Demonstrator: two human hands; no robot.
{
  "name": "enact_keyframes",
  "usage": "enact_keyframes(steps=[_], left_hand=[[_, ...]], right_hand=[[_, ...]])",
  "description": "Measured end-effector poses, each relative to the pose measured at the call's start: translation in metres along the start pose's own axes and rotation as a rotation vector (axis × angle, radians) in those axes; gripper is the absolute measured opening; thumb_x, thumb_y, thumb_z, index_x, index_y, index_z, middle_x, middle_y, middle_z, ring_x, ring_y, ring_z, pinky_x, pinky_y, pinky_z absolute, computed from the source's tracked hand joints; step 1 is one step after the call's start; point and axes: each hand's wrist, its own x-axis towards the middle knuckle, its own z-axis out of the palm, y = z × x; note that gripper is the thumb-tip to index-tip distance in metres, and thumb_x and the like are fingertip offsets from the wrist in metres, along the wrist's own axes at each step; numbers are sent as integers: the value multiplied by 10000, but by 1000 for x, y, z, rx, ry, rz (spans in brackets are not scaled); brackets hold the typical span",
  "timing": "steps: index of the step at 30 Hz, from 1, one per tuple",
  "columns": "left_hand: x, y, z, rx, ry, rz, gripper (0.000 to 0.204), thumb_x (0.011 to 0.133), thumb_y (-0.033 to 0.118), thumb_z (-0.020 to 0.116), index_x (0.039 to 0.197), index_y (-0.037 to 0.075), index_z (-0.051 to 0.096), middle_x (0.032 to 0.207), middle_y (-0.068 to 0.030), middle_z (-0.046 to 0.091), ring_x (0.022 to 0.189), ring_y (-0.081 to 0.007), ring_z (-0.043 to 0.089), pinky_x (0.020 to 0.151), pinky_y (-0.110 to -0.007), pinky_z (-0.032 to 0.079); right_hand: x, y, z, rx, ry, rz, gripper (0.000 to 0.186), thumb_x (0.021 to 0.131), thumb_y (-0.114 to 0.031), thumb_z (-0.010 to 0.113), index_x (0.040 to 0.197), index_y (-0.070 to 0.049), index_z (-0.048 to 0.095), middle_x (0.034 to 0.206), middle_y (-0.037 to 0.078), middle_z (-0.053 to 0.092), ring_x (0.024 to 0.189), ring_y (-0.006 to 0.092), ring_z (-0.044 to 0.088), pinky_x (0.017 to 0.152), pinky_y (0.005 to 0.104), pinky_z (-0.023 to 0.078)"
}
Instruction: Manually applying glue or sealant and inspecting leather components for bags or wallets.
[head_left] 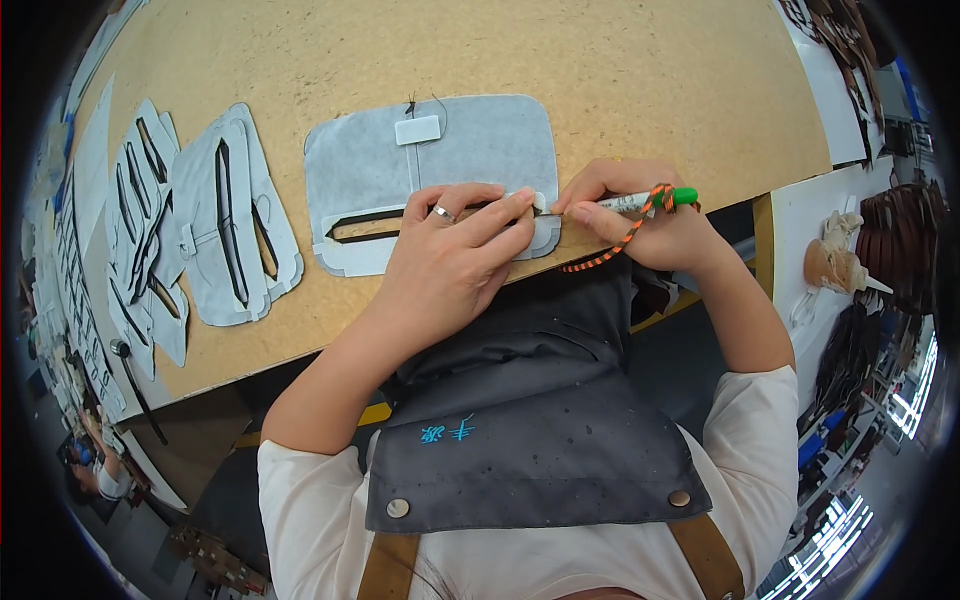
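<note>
A pale grey fabric-like panel (350, 160) with rounded corners lies flat near the table's front edge. A long dark-edged slot runs across its lower part, and a small white rectangular patch (417, 130) sits near its top. My left hand (455, 245) lies over the slot's right half with its fingers stretched out, pressing the panel; its thumb is hidden. Closed around a white pen with a green end (625, 203), my right hand (655, 235) keeps the tip at the slot's right end. An orange-and-black cord (628, 240) is tied to the pen.
More slotted grey panels (235, 215) lie overlapping at the left, beside a pile of smaller pieces (145, 220). A black rod with a round knob (122, 350) is at the table's left front. On the right side surface stands a glue bottle (835, 268) near brown strips (895, 235).
</note>
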Motion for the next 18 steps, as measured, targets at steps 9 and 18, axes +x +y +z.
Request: enact_keyframes(steps=[9,18], left_hand=[[1,0,-2,-46,-14,-31,324,717,49,629,1032,122,600,1147,36,578,1023,-191,542,853,-352,345],[-1,1,0,21,-19,-1,389,728,37,607,1104,132,582,1177,26,556,1049,-190,523,871,-355,338]], right_hand=[[-28,21,11,-488,89,-564,128,715,-33,686,790,-103,608,938,-17,674,606,84,566,572,255,392],[-50,18,8,-414,354,-330,220,723,-130,735,929,-79,680,736,28,588,587,160,506,573,284,406]])
